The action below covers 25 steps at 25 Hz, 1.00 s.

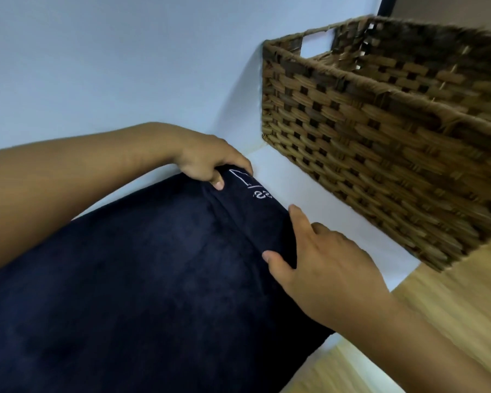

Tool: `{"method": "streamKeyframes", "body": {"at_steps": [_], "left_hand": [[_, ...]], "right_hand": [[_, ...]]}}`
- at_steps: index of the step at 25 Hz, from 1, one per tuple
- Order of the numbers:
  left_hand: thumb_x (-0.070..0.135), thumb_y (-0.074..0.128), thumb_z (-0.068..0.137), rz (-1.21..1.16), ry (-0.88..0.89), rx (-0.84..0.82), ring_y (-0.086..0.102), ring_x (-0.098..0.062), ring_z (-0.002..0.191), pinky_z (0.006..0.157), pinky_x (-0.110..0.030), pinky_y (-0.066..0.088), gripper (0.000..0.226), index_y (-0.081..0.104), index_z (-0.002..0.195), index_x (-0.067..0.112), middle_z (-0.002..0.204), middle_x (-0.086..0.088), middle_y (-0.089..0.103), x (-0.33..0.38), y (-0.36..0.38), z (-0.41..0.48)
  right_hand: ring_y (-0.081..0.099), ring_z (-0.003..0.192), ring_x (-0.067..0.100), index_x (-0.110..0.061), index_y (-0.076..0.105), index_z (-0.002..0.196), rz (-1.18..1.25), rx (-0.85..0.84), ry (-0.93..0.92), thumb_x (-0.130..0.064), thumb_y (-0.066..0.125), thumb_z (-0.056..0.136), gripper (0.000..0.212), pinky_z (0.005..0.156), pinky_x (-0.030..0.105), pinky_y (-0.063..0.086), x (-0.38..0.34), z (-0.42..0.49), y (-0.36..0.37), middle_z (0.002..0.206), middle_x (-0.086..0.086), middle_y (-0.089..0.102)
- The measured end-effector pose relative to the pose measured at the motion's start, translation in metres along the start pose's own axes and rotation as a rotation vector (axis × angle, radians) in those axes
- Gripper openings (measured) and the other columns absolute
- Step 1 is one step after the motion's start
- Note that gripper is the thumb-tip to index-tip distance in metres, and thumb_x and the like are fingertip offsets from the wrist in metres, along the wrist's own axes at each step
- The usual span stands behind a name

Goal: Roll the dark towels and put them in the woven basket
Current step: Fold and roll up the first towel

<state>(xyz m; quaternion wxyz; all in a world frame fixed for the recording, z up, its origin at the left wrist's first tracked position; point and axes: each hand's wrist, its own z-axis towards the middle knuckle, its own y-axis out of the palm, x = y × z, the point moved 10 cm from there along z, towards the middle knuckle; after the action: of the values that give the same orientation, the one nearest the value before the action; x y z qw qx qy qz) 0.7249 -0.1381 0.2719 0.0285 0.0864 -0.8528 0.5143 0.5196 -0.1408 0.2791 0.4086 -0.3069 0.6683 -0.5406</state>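
Observation:
A dark navy towel [142, 279] with white embroidery near its far end lies spread over a white surface and fills the lower left of the view. My left hand [207, 160] grips the towel's far edge, fingers curled over it and thumb on top. My right hand [321, 262] rests on the towel's right edge, with the thumb on the cloth and the fingers over the side. The woven basket [380, 143], brown wicker with a cut-out handle, stands to the right of the towel on the same surface, its inside hidden.
A pale wall [111, 66] rises right behind the white surface [309, 188]. A strip of that surface separates the towel from the basket. Wooden flooring [451, 302] shows at the lower right, past the surface's edge.

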Motion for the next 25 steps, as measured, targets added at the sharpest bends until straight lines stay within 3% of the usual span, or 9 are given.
{"method": "streamKeyframes", "body": {"at_steps": [5, 8, 11, 15, 17, 19, 22, 24, 25], "left_hand": [[0.022, 0.067, 0.088, 0.075, -0.005, 0.257, 0.051, -0.022, 0.119, 0.105, -0.041, 0.038, 0.055, 0.046, 0.138, 0.032, 0.132, 0.002, 0.058, 0.001, -0.019, 0.022], [0.017, 0.065, 0.089, 0.089, 0.021, 0.459, 0.041, -0.023, 0.135, 0.116, -0.044, 0.023, 0.054, 0.047, 0.140, 0.024, 0.143, 0.001, 0.051, 0.005, -0.020, 0.013], [0.008, 0.061, 0.088, 0.104, 0.054, 0.655, 0.016, -0.023, 0.149, 0.120, -0.050, 0.012, 0.060, 0.042, 0.144, 0.019, 0.158, -0.001, 0.029, 0.007, -0.008, -0.012], [0.017, 0.049, 0.097, 0.052, 0.082, 0.676, 0.000, -0.022, 0.151, 0.120, -0.054, 0.005, 0.062, 0.022, 0.153, 0.018, 0.163, -0.002, 0.011, 0.000, 0.022, -0.050], [0.029, 0.034, 0.102, -0.005, 0.088, 0.699, 0.001, -0.021, 0.151, 0.120, -0.054, 0.008, 0.054, 0.020, 0.154, 0.018, 0.163, -0.001, 0.010, -0.004, 0.037, -0.079], [0.033, 0.029, 0.103, -0.016, 0.057, 0.748, 0.014, -0.018, 0.150, 0.119, -0.055, 0.017, 0.051, 0.027, 0.151, 0.020, 0.160, 0.000, 0.024, -0.008, 0.043, -0.105], [0.040, 0.041, 0.097, 0.119, 0.004, 0.791, 0.052, -0.018, 0.123, 0.109, -0.049, 0.034, 0.052, 0.033, 0.147, 0.027, 0.132, 0.003, 0.059, 0.000, 0.011, -0.116], [0.041, 0.060, 0.089, 0.261, 0.037, 0.636, 0.056, -0.022, 0.098, 0.094, -0.042, 0.041, 0.060, 0.042, 0.144, 0.028, 0.109, 0.002, 0.064, 0.014, -0.014, -0.101], [0.040, 0.068, 0.085, 0.323, 0.016, 0.510, 0.054, -0.022, 0.098, 0.092, -0.041, 0.040, 0.061, 0.047, 0.141, 0.031, 0.106, 0.002, 0.060, 0.016, -0.020, -0.089]], "right_hand": [[0.060, 0.088, 0.030, -0.015, 0.024, 0.143, -0.200, 0.095, 0.000, -0.058, 0.037, 0.092, 0.068, 0.066, 0.036, 0.050, 0.029, 0.024, -0.014, 0.104, 0.010, 0.058], [0.062, 0.075, 0.040, -0.002, 0.047, 0.136, -0.362, 0.244, 0.014, -0.047, 0.054, 0.087, 0.067, 0.055, 0.040, 0.050, 0.025, 0.020, -0.015, 0.091, 0.024, 0.062], [0.059, 0.092, 0.049, -0.003, 0.042, 0.142, -0.407, 0.245, 0.072, -0.052, 0.042, 0.093, 0.069, 0.073, 0.052, 0.050, 0.009, 0.007, -0.007, 0.112, 0.030, 0.060], [0.038, 0.123, 0.064, -0.002, 0.041, 0.145, -0.263, 0.289, 0.004, -0.065, 0.034, 0.088, 0.086, 0.100, 0.076, 0.024, -0.031, -0.023, 0.005, 0.141, 0.040, 0.040], [0.030, 0.129, 0.065, -0.003, 0.044, 0.142, -0.205, 0.310, -0.106, -0.066, 0.035, 0.083, 0.086, 0.105, 0.076, 0.016, -0.058, -0.039, 0.014, 0.144, 0.040, 0.034], [0.027, 0.131, 0.065, -0.004, 0.046, 0.140, -0.205, 0.285, -0.205, -0.065, 0.043, 0.079, 0.087, 0.107, 0.073, 0.014, -0.082, -0.056, 0.027, 0.143, 0.039, 0.037], [0.049, 0.113, 0.063, -0.006, 0.055, 0.134, -0.243, 0.264, -0.316, -0.047, 0.049, 0.082, 0.067, 0.094, 0.067, 0.036, -0.096, -0.066, 0.017, 0.123, 0.034, 0.060], [0.064, 0.081, 0.047, -0.005, 0.063, 0.127, -0.252, 0.351, -0.393, -0.028, 0.061, 0.080, 0.053, 0.067, 0.051, 0.052, -0.092, -0.058, -0.011, 0.096, 0.021, 0.070], [0.063, 0.070, 0.035, -0.008, 0.064, 0.125, -0.228, 0.324, -0.420, -0.024, 0.073, 0.074, 0.055, 0.057, 0.042, 0.051, -0.087, -0.049, -0.022, 0.087, 0.011, 0.068]]}}
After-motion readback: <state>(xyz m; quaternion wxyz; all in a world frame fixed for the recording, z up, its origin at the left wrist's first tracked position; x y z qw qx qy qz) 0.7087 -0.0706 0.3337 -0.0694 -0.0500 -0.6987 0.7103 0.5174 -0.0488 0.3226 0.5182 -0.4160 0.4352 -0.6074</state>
